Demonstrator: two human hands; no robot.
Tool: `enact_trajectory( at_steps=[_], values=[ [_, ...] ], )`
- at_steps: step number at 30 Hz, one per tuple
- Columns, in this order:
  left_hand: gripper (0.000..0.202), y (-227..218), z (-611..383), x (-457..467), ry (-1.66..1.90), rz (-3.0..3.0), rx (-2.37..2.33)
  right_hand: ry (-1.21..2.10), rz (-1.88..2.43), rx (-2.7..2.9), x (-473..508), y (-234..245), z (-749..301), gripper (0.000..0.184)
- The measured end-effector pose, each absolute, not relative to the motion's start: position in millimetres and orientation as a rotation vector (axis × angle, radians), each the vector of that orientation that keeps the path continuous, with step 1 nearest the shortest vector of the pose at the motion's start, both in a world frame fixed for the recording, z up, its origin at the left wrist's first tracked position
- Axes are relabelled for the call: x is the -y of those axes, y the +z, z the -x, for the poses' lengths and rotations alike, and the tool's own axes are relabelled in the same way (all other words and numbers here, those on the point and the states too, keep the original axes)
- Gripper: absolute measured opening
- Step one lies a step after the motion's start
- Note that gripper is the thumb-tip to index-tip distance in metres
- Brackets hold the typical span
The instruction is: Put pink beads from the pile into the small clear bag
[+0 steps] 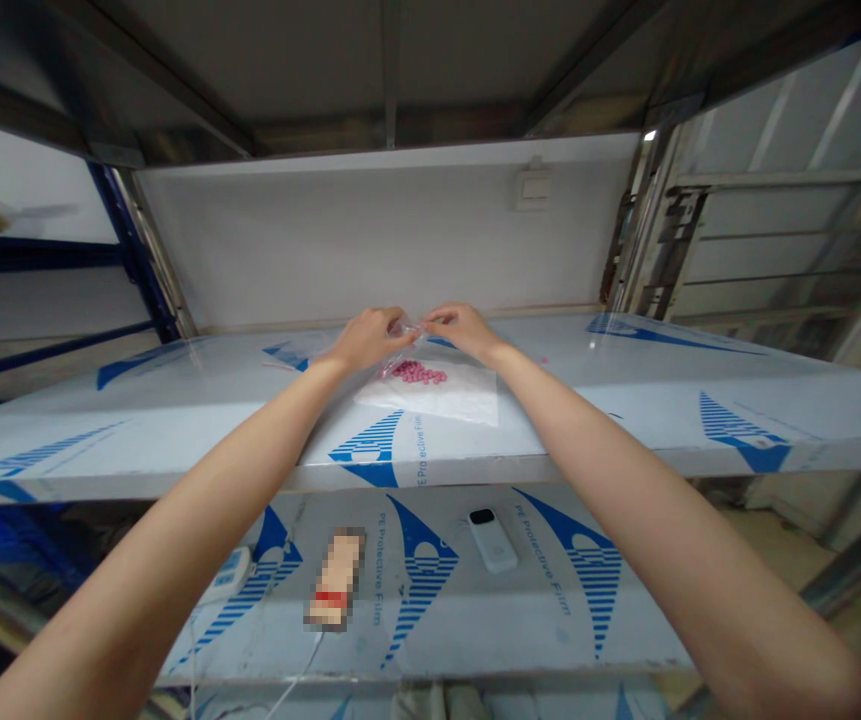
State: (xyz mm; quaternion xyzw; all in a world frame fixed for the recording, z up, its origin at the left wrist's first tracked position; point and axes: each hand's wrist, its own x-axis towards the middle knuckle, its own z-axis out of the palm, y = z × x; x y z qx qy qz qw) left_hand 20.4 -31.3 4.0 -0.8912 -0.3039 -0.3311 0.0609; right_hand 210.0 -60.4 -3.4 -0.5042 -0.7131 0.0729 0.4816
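Beads point(420, 373), possibly bagged, are already lying gathered over the white sheet point(467, 401) while, at its far edge, my left hand point(367, 339) and right hand point(466, 329) are pinching clear plastic point(404, 328), handling seemingly unfinished.

Both arms are bare to the edge of view. The left forearm point(201, 510) is slim and smooth, broadening evenly from a narrow wrist point(336, 365); the right forearm point(610, 470) has the same long taper, widening toward the elbow. The left hand point(368, 338) and right hand point(466, 328) are bare too, with slender fingers. Low in the middle shows some greyish-olive cloth point(454, 702) (trousers, perhaps, though too little shows to tell), with a darker line running down it.
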Motion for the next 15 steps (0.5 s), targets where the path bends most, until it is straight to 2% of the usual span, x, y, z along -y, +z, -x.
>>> enact_trajectory(
  at_steps=[5, 11, 15],
  values=[
    [0.033, 5, -20, 31, -1.037, 2.672, 0.943, 0.203, 1.172, 1.710, 65, -2, -208, 0.035],
    [0.039, 4, -22, 28, -1.106, 2.731, 0.900, 0.492, 1.110, 1.678, 75, 1, -202, 0.025],
    [0.038, 6, -23, 21, -1.400, 2.782, 0.911, 0.576, 1.025, 1.557, 76, 3, -201, 0.017]
  ],
)
